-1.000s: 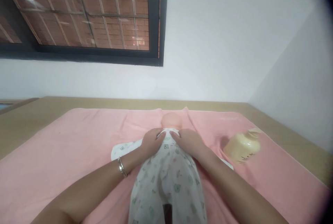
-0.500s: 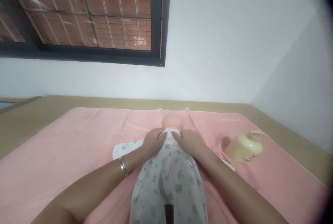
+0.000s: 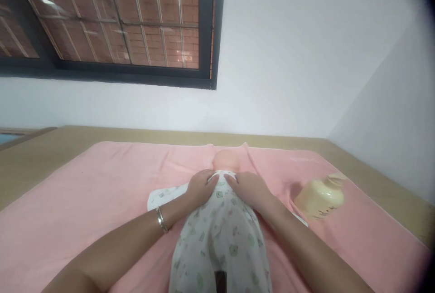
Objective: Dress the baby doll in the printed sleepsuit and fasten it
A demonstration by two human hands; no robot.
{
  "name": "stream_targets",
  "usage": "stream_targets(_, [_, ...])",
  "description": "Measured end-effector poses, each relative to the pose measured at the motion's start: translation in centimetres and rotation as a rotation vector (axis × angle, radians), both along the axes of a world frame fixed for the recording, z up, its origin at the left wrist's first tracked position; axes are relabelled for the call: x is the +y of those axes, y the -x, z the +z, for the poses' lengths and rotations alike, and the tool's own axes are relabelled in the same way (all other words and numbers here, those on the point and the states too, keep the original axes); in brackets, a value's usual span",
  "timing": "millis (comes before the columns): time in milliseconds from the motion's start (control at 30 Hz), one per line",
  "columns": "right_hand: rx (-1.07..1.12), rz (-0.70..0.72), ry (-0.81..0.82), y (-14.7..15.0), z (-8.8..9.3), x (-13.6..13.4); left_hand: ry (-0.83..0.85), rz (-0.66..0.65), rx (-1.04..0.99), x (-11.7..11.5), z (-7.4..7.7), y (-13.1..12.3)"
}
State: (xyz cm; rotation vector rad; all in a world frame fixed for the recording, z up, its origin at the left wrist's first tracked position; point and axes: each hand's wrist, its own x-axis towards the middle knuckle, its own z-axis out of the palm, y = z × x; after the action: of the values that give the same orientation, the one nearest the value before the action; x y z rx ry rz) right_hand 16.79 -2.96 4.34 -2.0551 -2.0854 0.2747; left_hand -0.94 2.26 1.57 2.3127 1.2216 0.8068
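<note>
A baby doll (image 3: 226, 160) with a smooth pinkish head lies on a pink cloth (image 3: 98, 193), its head toward the wall. It wears a white baby outfit (image 3: 233, 229) with small green and grey prints, sleeves out to both sides. My left hand (image 3: 203, 188), a silver bangle on its wrist, is closed around the doll's shoulder on the left, thumb near the collar. On the other shoulder my right hand (image 3: 250, 188) is closed the same way. Both thumbs lie on the cloth just below the head; the other fingers are partly hidden.
A pale yellow bottle (image 3: 319, 198) with dark lettering lies tilted on the pink cloth, right of my right forearm. Under the cloth is a wooden surface (image 3: 367, 170) that meets a white wall (image 3: 272, 57). A dark-framed window (image 3: 136, 73) with bars outside is at upper left.
The whole view has shifted slightly down in the picture. Both hands keep their places on the doll's shoulders, and the bottle stays where it was.
</note>
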Motion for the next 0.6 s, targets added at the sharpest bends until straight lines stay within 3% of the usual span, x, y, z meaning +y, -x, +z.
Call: stream_targets(600, [-0.022,-0.023,0.056,0.23,0.71,-0.16,-0.002,0.007,0.006,-0.10,0.20,-0.12])
